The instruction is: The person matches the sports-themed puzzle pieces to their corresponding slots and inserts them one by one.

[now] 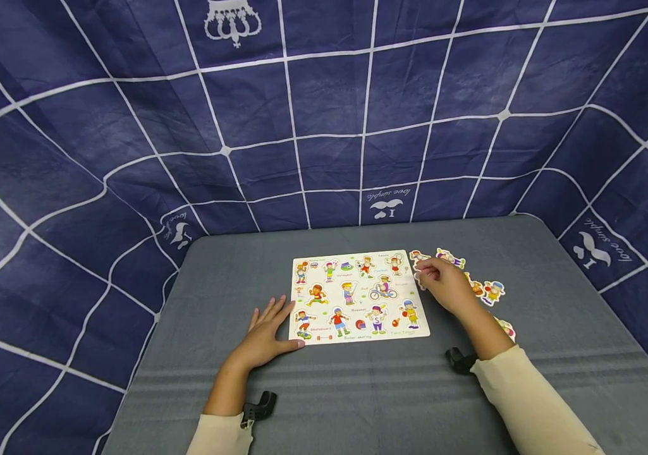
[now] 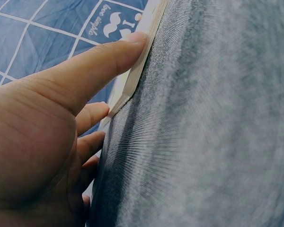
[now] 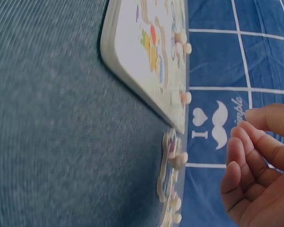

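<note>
the table point(image 1: 358, 392) bears the board point(image 1: 332, 300); my left hand point(image 1: 263, 338), fingers apart, has its thumb on the board's near left corner. my right hand point(image 1: 444, 283), loosely bent, fingertips nearly together, hangs above the pieces point(image 1: 493, 292), just right of the board.

Grey table point(image 1: 358, 398); navy curtain point(image 1: 329, 95) on three sides, white grid point(image 1: 286, 60), crown print point(image 1: 233, 9), moustache prints point(image 1: 386, 204).
</note>
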A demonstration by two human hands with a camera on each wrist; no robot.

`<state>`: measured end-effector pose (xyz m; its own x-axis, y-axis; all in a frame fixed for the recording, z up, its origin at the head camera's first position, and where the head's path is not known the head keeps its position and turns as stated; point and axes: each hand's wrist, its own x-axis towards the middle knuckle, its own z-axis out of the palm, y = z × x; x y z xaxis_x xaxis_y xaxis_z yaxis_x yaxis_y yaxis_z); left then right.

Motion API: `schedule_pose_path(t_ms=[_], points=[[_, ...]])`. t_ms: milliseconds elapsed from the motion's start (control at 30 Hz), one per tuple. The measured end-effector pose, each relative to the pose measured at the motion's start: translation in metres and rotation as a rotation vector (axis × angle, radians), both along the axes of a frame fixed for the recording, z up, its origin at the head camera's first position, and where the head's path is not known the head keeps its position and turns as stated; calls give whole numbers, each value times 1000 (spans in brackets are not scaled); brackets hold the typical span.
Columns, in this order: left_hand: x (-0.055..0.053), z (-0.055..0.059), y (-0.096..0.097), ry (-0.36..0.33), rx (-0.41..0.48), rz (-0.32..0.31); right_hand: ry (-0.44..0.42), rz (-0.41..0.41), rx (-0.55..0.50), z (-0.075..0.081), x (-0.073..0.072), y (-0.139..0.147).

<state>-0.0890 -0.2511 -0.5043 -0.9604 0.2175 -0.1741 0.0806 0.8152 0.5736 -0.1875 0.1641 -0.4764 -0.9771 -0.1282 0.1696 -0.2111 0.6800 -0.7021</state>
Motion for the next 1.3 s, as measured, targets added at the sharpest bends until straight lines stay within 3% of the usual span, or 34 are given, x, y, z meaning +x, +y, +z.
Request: schedule_pose_path(t_ms=[300,667,1067,1300], points=[[-1,-1,0,-9,0,6,-16,-28,-5,-1,2,12],[0,-1,0,-6,7,4,-14,-43,8,-13,-1,24],[1,2,1,0,22,7,-104,-20,73,-20,-9,29],[2,4,1,1,17,5,-108,37,102,-21,-13,30]])
